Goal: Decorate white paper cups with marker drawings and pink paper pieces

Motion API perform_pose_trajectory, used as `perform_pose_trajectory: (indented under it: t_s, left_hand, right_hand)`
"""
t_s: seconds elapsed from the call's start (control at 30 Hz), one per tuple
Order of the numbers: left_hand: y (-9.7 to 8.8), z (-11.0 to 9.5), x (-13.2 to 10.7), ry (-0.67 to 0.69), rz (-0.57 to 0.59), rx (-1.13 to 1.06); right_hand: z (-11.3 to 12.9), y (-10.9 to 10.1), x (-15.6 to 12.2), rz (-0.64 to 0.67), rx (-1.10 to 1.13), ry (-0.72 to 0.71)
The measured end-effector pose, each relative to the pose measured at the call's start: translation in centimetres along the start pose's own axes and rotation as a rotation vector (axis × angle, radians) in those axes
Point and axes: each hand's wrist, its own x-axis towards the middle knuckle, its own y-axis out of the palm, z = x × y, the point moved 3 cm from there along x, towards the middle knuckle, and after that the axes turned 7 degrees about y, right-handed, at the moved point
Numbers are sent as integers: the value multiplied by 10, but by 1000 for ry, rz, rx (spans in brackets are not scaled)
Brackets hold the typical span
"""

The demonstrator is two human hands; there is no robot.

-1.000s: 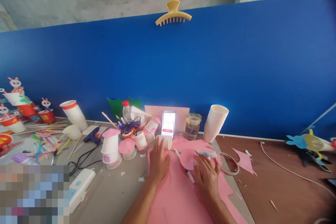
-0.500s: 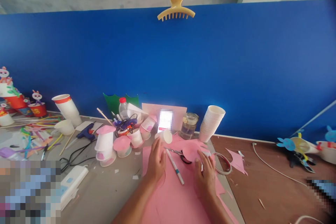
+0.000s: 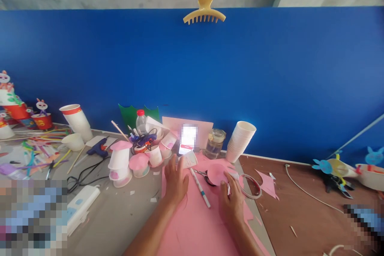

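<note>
My left hand point(image 3: 175, 180) lies on a large pink paper sheet point(image 3: 195, 224), and its fingertips close on a small white paper cup point(image 3: 189, 159) tilted on its side. My right hand point(image 3: 231, 202) rests on the same sheet with thumb and forefinger pinched on a small white piece I cannot name, at the edge of a pink paper circle point(image 3: 215, 173). A white pen point(image 3: 200, 188) lies between the hands. Scissors point(image 3: 203, 175) sit just beyond it. A tape roll point(image 3: 251, 186) lies right of my right hand.
A lit phone point(image 3: 188, 141), a glass jar point(image 3: 214, 144) and a stack of white cups point(image 3: 240, 141) stand against the blue partition point(image 3: 270, 80). Pink-topped cups point(image 3: 121, 162), a glue gun point(image 3: 97, 150) and a power strip point(image 3: 79, 207) crowd the left. A cable point(image 3: 303, 190) crosses the brown table.
The pen has come out from under my right hand and now lies bare between the hands. My right hand drew back and pinched. The cup is tilted up at my left fingertips.
</note>
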Motion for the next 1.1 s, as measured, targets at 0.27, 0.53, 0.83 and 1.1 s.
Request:
perform_pose_trajectory:
  t_s: [0.27, 0.53, 0.83, 1.1]
  left_hand:
    - [18, 11, -3, -42, 70, -65]
    - [10, 12, 2, -94, -63, -118]
    - [17, 15, 3, -100, -59, -206]
    - [14, 7, -1, 56, 78, -228]
  right_hand:
    - [5, 1, -1, 32, 25, 20]
    - [5, 0, -1, 46, -18, -5]
    - [2, -1, -2, 41, 11, 16]
    - [-4, 0, -6, 34, 52, 52]
